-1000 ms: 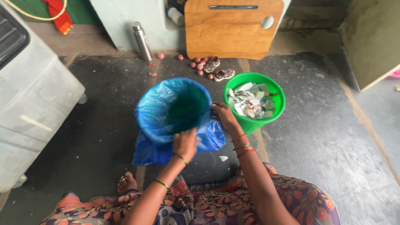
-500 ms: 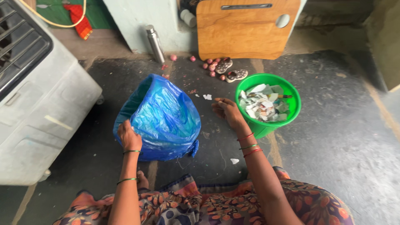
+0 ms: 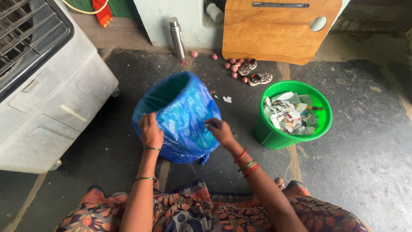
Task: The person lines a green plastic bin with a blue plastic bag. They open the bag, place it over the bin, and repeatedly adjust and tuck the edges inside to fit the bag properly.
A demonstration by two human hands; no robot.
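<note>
Two bare hands are working on a bucket lined with a crinkled blue plastic bag (image 3: 182,114), which is standing tilted on the dark concrete floor (image 3: 352,141) in front of the seated person; the left hand (image 3: 151,130) is lying on the near left side of the bag with its fingers curled down, gripping the plastic; the right hand (image 3: 219,130) is touching the bag's right side with its fingers bent and pinching the film; both wrists are wearing thin green and red bangles; a round green plastic tub (image 3: 274,135) is standing well apart to the right, holding a heap of torn paper scraps (image 3: 288,114); a large grey plastic air cooler (image 3: 47,92) is sitting to the left; a steel bottle (image 3: 177,38) is leaning at the wall behind; a wooden board with a round hole (image 3: 279,32) is propped beside it; a pair of small patterned shoes (image 3: 254,73) and several small reddish onions (image 3: 234,67) are lying on the floor beneath the board; the person's floral orange garment (image 3: 206,212) is filling the lower edge.
</note>
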